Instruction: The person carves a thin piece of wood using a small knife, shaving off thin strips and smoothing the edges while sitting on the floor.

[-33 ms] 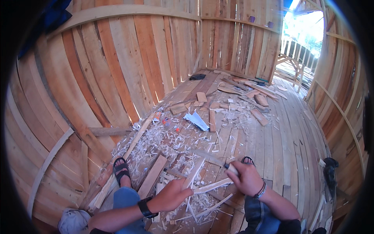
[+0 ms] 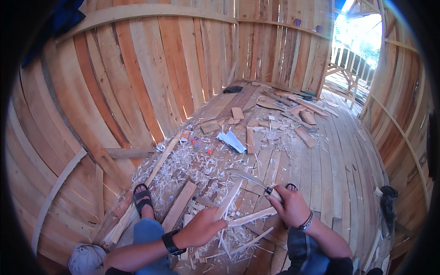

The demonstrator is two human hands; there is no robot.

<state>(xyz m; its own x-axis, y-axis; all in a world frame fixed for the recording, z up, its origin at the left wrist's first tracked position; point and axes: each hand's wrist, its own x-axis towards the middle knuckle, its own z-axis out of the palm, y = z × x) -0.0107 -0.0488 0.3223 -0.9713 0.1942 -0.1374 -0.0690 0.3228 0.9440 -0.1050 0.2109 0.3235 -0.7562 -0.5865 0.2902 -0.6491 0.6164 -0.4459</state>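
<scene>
My left hand (image 2: 201, 228) is closed around a pale wooden strip (image 2: 229, 198), which slants up and away from the fist. Another pale strip (image 2: 252, 217) reaches from beside my left fingertips toward the right wrist; whether I hold it too, I cannot tell. In my right hand (image 2: 293, 208) is a curved knife (image 2: 248, 176), gripped by its light handle. Its blade points left, above the strip's far end and apart from it. Wood shavings (image 2: 183, 162) lie thickly on the floor beyond and below my hands.
A thick board (image 2: 179, 206) lies beside my left sandal (image 2: 142, 197). Farther off are a blue-white sheet (image 2: 231, 141), wood offcuts (image 2: 305, 136) and a black item (image 2: 233, 89). Plank walls (image 2: 151, 68) rise left and behind, with a bright doorway (image 2: 355, 50) at right. Grey cloth (image 2: 87, 257) sits lower left.
My right hand has risen slightly and turned the knife, so its blade now stands higher and its curve shows more clearly. My left hand and the strip have hardly moved.
</scene>
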